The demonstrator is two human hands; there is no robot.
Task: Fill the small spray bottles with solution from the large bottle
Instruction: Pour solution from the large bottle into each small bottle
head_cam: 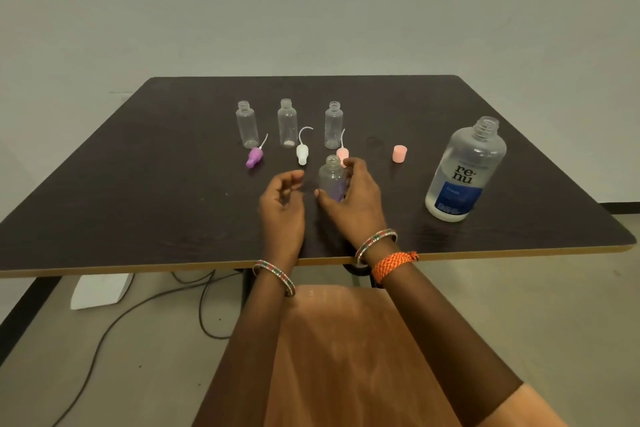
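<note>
**Four small bottles uncapped, filling not visibly begun**

The right hand [349, 199] holds the near bottle [332, 178] — fingers curled round its far side, thumb at its left — upright on the table [138, 184], close to the front edge. Its neck is open; a purple tint shows through the lower body, but whether that is liquid, a label or a reflection cannot be told. The left hand [282, 199] hovers just beside the bottle, fingers loosely curled and holding nothing.

Beyond the hands stand three more small bottles in a row: left bottle [247, 125], middle bottle [287, 123] and right bottle [334, 125], all upright, uncapped and seemingly empty. In front of them lie three spray heads with thin dip tubes — a purple head [254, 157], a white head [302, 152] and a pink head [343, 154], the last partly hidden behind the right hand's fingers. A pink cap [399, 153] stands apart to the right; whose it is cannot be told.

The large bottle [464, 170] stands upright, well to the right of the hands, its mouth open and its body mostly full of clear solution; neither hand touches it.

Judged from this layout, the preparation is complete: every neck is open. The filling itself appears still to come, since no small bottle shows a clear liquid level. What remains is pouring into each of the four, then refitting the heads.
</note>
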